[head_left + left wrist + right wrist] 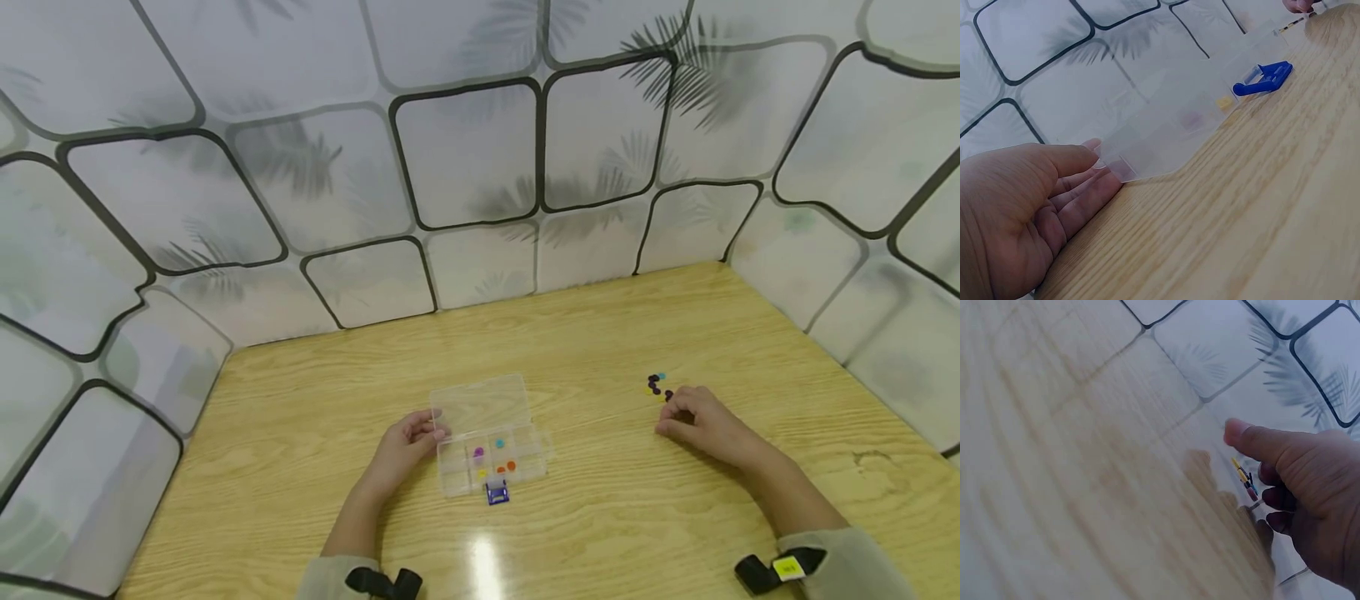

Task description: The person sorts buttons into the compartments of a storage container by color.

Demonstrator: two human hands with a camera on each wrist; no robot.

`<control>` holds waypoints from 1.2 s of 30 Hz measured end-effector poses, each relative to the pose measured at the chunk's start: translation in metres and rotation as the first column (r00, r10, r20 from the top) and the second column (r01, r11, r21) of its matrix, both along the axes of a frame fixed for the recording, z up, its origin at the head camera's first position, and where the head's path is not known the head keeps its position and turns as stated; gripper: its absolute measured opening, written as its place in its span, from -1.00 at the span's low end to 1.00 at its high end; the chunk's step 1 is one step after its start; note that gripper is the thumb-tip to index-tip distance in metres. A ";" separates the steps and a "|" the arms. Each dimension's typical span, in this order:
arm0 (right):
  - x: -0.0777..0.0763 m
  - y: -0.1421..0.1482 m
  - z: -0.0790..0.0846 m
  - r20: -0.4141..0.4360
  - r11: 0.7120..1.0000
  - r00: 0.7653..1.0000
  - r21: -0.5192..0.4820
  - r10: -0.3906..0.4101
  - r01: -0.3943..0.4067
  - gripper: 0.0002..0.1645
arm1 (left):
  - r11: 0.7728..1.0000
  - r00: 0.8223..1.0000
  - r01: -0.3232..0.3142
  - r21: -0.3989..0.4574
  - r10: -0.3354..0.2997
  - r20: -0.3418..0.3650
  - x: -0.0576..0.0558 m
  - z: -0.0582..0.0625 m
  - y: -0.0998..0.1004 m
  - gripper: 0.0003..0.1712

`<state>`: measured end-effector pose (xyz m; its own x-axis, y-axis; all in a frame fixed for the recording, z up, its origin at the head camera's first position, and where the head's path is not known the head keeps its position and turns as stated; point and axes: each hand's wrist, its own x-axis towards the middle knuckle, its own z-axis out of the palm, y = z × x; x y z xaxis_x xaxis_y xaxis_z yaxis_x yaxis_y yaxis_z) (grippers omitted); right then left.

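Downward head view, low close wrist views, shared tabletop (600,521).

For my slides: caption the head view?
Left hand holds a clear rectangular plastic box; right hand near small round, mostly dark pieces.

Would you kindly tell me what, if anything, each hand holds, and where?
The left hand holds the clear box by its left end; whether the right hand grips anything is unclear.

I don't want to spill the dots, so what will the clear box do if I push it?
The box probably slides rather than tips: it sits low on the table. Looking thin-walled, it's likely light. With the lid open, dots might spill.
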<state>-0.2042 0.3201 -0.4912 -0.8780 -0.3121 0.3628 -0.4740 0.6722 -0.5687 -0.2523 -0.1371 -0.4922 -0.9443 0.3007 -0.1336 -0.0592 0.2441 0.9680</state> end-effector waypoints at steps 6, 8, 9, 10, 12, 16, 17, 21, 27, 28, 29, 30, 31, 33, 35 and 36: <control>-0.002 -0.018 0.009 -0.068 1.000 0.998 -0.026 -0.007 0.005 -0.74 | 1.000 1.000 -0.003 -0.001 0.003 -0.012 0.000 0.003 -0.001 -0.52; -0.004 -0.028 0.012 -0.095 1.000 0.995 -0.027 -0.002 0.000 -0.74 | 1.000 1.000 -0.004 0.000 0.004 -0.015 0.000 0.004 -0.001 -0.52; -0.005 -0.034 0.013 -0.108 1.000 0.994 -0.029 0.005 -0.009 -0.73 | 1.000 1.000 -0.004 0.002 0.004 -0.015 0.000 0.004 -0.002 -0.52; -0.006 -0.041 0.014 -0.125 0.999 0.992 -0.035 0.020 -0.024 -0.73 | 1.000 1.000 -0.003 0.003 0.003 -0.014 0.000 0.004 -0.002 -0.51; -0.006 -0.054 0.017 -0.112 0.999 0.993 -0.039 0.026 -0.030 -0.74 | 1.000 1.000 -0.001 0.003 0.001 -0.014 0.000 0.004 -0.002 -0.51; -0.007 -0.080 0.019 -0.060 0.998 0.997 -0.044 0.041 -0.044 -0.78 | 1.000 1.000 0.002 -0.001 -0.002 -0.009 0.000 0.004 -0.003 -0.51; -0.007 -0.086 0.020 -0.026 0.999 0.999 -0.042 0.033 -0.034 -0.80 | 1.000 1.000 0.003 -0.002 -0.003 -0.009 0.000 0.004 -0.002 -0.51; -0.011 -0.103 0.022 0.032 0.998 0.999 -0.050 0.036 -0.034 -0.84 | 1.000 1.000 0.008 0.001 -0.008 -0.010 0.001 0.004 -0.001 -0.51; -0.017 -0.129 0.023 0.104 0.997 0.994 -0.075 0.038 -0.030 -0.87 | 1.000 1.000 0.006 0.005 -0.006 -0.006 0.003 0.003 0.000 -0.52; -0.018 -0.133 0.023 0.107 0.996 0.993 -0.079 0.041 -0.033 -0.88 | 1.000 1.000 0.003 0.004 -0.003 -0.007 0.003 0.003 0.000 -0.52; -0.019 -0.138 0.024 0.109 0.996 0.993 -0.083 0.044 -0.035 -0.88 | 1.000 1.000 0.000 0.002 0.000 -0.009 0.003 0.003 -0.001 -0.52; -0.020 -0.142 0.024 0.115 0.996 0.992 -0.086 0.046 -0.036 -0.89 | 1.000 1.000 -0.003 0.000 0.003 -0.014 0.003 0.003 -0.001 -0.53; -0.022 -0.146 0.025 0.123 0.995 0.991 -0.093 0.049 -0.038 -0.89 | 1.000 1.000 -0.005 -0.001 0.005 -0.018 0.003 0.003 -0.001 -0.53; -0.024 -0.155 0.026 0.145 0.994 0.988 -0.102 0.052 -0.037 -0.89 | 1.000 1.000 -0.002 -0.006 0.002 -0.028 0.002 0.003 0.000 -0.52; -0.026 -0.162 0.027 0.170 0.994 0.984 -0.105 0.056 -0.038 -0.89 | 1.000 1.000 0.001 -0.006 -0.001 -0.026 0.002 0.003 0.000 -0.53; -0.026 -0.165 0.027 0.175 0.994 0.983 -0.101 0.060 -0.042 -0.89 | 1.000 1.000 0.002 -0.006 -0.002 -0.026 0.002 0.003 0.000 -0.53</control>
